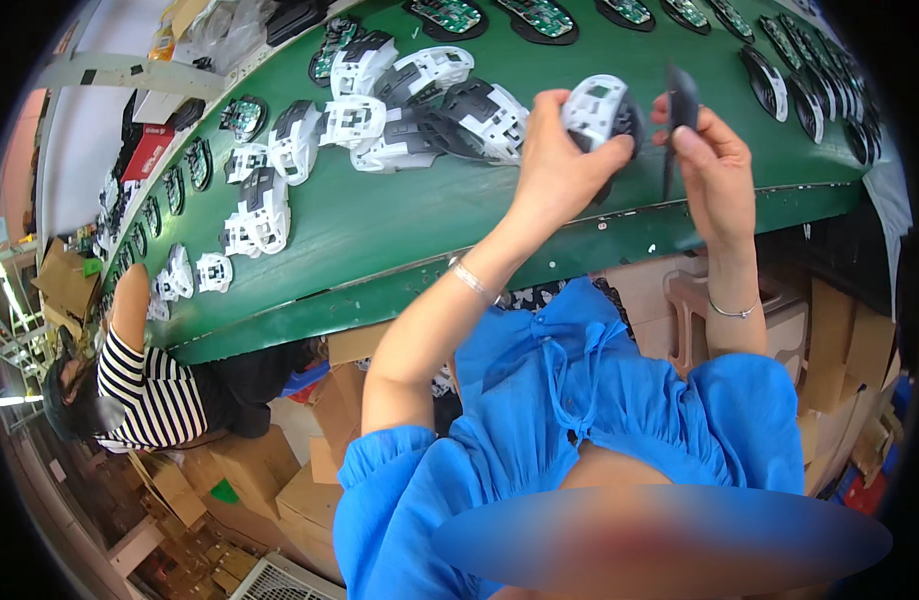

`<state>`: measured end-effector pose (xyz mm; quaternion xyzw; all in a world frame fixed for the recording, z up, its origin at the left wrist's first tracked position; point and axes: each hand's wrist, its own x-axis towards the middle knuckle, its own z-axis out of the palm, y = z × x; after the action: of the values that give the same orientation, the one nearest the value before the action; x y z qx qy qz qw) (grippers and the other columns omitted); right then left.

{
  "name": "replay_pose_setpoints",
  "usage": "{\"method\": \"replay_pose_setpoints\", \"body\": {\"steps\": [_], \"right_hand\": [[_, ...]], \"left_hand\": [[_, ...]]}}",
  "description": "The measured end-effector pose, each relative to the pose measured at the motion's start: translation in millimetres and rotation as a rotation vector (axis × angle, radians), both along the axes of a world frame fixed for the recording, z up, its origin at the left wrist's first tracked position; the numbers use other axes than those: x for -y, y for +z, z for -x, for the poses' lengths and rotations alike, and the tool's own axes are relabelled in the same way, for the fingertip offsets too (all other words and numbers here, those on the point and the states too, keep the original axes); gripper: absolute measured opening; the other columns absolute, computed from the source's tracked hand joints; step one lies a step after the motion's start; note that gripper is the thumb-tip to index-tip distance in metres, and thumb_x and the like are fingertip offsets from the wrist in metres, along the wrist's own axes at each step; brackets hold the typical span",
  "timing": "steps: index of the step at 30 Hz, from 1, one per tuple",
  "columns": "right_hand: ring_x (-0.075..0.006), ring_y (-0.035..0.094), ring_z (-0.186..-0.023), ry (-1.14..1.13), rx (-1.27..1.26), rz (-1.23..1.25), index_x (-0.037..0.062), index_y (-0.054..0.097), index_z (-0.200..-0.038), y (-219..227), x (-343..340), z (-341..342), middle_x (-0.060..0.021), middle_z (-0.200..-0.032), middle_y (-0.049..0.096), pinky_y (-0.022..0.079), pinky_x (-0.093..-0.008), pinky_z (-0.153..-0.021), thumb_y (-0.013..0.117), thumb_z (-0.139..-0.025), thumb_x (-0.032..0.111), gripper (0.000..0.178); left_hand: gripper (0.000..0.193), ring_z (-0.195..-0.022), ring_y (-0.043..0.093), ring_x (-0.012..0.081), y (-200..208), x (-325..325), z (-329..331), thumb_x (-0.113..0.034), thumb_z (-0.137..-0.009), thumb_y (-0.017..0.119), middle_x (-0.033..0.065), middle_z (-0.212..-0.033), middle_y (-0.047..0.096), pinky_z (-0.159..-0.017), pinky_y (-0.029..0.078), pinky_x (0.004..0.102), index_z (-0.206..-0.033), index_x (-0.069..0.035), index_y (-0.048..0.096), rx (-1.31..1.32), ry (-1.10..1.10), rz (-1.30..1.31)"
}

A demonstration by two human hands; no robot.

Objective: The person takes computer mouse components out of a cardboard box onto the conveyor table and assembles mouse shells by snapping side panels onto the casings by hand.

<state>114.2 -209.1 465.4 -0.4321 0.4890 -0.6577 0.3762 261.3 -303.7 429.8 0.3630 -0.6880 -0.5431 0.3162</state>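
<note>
Left hand (pixel 554 150) grasping white mouse shell (pixel 599 110) by sides; right hand (pixel 714 165) pinching thin black cover (pixel 681 100). Both likely light, rigid, brittle plastic; hold edges.

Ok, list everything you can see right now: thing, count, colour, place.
belt: one, green, curving across the top.
mouse shells: a heap, count unclear, white and black, on the belt left of the hands; more trail down its left stretch.
circuit boards: several, green on black bases, along the belt's far edge.
black covers: a row, top right on the belt.
cardboard boxes: many, brown, on the floor lower left and at right.
co-worker: one, striped top, at the belt, left.
stool: one, brownish, under the belt.
left hand: holds a white shell.
right hand: holds a thin black piece.
</note>
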Motion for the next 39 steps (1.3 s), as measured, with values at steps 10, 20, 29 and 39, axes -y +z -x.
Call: {"method": "replay_pose_setpoints", "body": {"steps": [10,20,29,39], "right_hand": [[-0.0163,0.058,-0.09,-0.387,0.141,0.174,-0.0023,0.059,-0.102,7,-32,51,-0.0092,-0.099,0.062,0.046,-0.0318,-0.079,0.055,-0.091,0.003,0.013],[-0.0103,0.055,-0.082,-0.24,-0.003,0.093,-0.0029,0.061,-0.099,3,-12,24,-0.0054,-0.094,0.061,0.043,-0.0234,-0.076,0.057,-0.089,0.002,0.012],[-0.0065,0.055,-0.072,-0.043,0.033,-0.074,-0.0001,0.063,-0.09,-8,24,-3,-0.0013,-0.081,0.061,0.044,-0.0198,-0.067,0.063,-0.087,0.007,0.008],[-0.0091,0.059,-0.067,-0.117,0.077,0.145,-0.0014,0.062,-0.091,12,37,-39,-0.0044,-0.079,0.064,0.048,-0.022,-0.064,0.066,-0.083,0.002,0.01]], "left_hand": [[0.066,-0.124,0.037,0.0357,7,39,98,-0.013,-0.06,0.07,0.0186,-0.126,0.046,-0.105,0.014,0.0571,-0.124,-0.019,0.056,0.283,-0.431,0.887],[0.064,-0.133,0.03,0.0372,10,50,14,-0.001,-0.068,0.057,0.0206,-0.139,0.038,-0.11,0.024,0.0482,-0.131,-0.009,0.047,0.279,-0.465,1.017],[0.065,-0.121,0.046,0.0288,18,149,-68,-0.008,-0.066,0.063,0.0157,-0.13,0.049,-0.103,0.037,0.0347,-0.128,-0.003,0.047,0.454,-0.808,0.656],[0.05,-0.092,0.059,0.0179,41,100,-59,-0.014,-0.08,0.06,0.008,-0.1,0.059,-0.084,0.053,0.0473,-0.126,-0.001,0.045,-0.425,-0.446,-0.59]]}}
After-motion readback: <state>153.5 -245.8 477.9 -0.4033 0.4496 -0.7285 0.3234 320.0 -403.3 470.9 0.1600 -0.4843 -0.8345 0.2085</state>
